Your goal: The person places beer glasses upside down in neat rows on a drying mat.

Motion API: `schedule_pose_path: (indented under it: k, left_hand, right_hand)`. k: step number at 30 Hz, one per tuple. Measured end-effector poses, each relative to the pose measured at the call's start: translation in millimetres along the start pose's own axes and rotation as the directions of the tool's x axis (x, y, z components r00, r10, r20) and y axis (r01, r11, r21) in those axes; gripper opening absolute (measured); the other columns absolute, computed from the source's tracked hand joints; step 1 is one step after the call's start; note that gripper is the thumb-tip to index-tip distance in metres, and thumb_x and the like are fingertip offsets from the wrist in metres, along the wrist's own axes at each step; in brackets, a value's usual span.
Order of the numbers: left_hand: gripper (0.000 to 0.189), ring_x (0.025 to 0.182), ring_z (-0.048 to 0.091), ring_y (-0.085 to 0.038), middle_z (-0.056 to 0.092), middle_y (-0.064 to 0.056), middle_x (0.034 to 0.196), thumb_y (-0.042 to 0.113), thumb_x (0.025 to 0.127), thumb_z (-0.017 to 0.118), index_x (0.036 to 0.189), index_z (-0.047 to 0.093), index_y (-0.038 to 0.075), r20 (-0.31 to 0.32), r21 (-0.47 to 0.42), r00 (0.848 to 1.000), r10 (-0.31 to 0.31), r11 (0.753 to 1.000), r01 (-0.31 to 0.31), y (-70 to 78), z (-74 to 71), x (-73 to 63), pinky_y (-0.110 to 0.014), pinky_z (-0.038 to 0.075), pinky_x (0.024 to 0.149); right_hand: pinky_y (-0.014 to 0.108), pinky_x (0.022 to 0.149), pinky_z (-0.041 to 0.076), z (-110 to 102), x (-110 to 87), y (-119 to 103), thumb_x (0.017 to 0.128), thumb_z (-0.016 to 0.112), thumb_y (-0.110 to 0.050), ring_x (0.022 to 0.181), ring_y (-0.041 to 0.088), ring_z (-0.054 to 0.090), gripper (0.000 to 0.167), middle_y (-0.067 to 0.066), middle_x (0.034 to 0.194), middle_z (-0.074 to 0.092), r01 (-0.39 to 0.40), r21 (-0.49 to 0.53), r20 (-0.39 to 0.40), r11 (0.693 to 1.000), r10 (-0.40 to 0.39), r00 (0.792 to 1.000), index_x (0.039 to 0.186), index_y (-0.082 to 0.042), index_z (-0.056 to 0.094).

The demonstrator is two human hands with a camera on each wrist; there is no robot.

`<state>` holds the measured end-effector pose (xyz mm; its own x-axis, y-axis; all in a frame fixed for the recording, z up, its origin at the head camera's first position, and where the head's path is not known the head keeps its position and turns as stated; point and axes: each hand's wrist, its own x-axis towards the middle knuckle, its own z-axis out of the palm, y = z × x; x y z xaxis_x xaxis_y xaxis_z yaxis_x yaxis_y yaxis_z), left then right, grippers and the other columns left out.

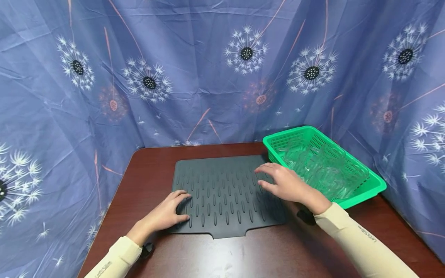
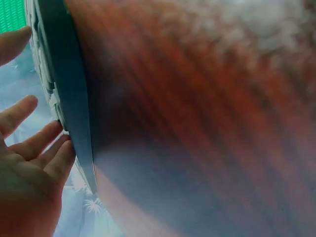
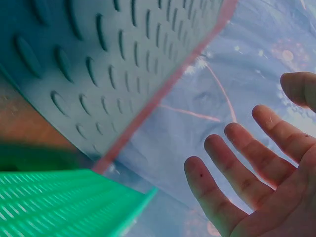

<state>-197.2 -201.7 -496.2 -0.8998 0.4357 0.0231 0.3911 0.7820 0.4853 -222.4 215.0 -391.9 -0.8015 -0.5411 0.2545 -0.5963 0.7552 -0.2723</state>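
A dark grey draining mat (image 1: 222,193) with raised oval ridges lies on the brown table. Over its left edge is my left hand (image 1: 170,210), fingers loosely bent and nothing held. The left wrist view has those fingertips (image 2: 61,153) right at the mat's edge. My right hand (image 1: 286,181) hovers above the right part of the mat, beside a green plastic basket (image 1: 361,197). Its fingers (image 3: 222,192) are spread and relaxed in the right wrist view, with nothing between them. Several clear glass cups (image 1: 328,179) stand or lie inside the basket.
The basket takes up the back right corner of the table (image 1: 146,173) and overlaps the mat's far right corner in the head view. A blue curtain (image 1: 194,77) with dandelion prints hangs behind the table and along both sides.
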Motion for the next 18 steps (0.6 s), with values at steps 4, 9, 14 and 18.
schedule_pose_path:
  k: [4,9,14,18]
  left_hand:
    - [0.072,0.144,0.038,-0.034,0.042,-0.013,0.154,0.031,0.081,0.083,0.144,0.054,0.013,0.021,-0.008,1.000,-0.011,1.000,0.011,-0.8,2.0,-3.3,-0.053,0.043,0.107]
    - [0.070,0.146,0.034,-0.035,0.039,-0.013,0.156,0.030,0.081,0.084,0.144,0.055,0.013,0.053,-0.010,0.998,-0.018,1.000,0.019,1.7,2.4,-3.1,-0.053,0.043,0.106]
    - [0.068,0.146,0.033,-0.036,0.036,-0.015,0.157,0.029,0.082,0.084,0.142,0.056,0.013,0.082,-0.006,0.996,-0.032,0.999,0.032,4.1,-0.5,-2.3,-0.053,0.044,0.105]
    - [0.068,0.147,0.033,-0.036,0.036,-0.015,0.158,0.029,0.082,0.084,0.142,0.056,0.014,0.088,0.010,0.995,-0.045,0.999,0.044,5.0,-3.8,-1.1,-0.053,0.044,0.105]
  right_hand:
    - [0.053,0.097,0.049,-13.4,6.5,1.4,0.097,0.068,-0.036,0.129,0.027,0.056,0.040,0.002,0.136,0.062,-0.028,0.008,0.013,1.000,0.028,1.000,0.133,-0.019,0.064]
    - [0.058,0.103,0.044,-32.4,12.9,6.4,0.098,0.066,-0.035,0.138,0.032,0.048,0.043,0.006,0.143,0.057,-0.073,0.012,0.053,0.997,0.072,0.996,0.137,-0.019,0.061]
    - [0.062,0.103,0.042,-49.7,23.5,14.4,0.098,0.065,-0.034,0.139,0.036,0.045,0.044,0.012,0.148,0.052,-0.109,-0.012,0.072,0.994,0.109,0.991,0.139,-0.018,0.060]
    - [0.061,0.106,0.040,-66.1,37.0,22.8,0.098,0.066,-0.034,0.139,0.036,0.046,0.047,0.011,0.148,0.053,-0.130,-0.019,0.068,0.991,0.131,0.989,0.141,-0.016,0.058]
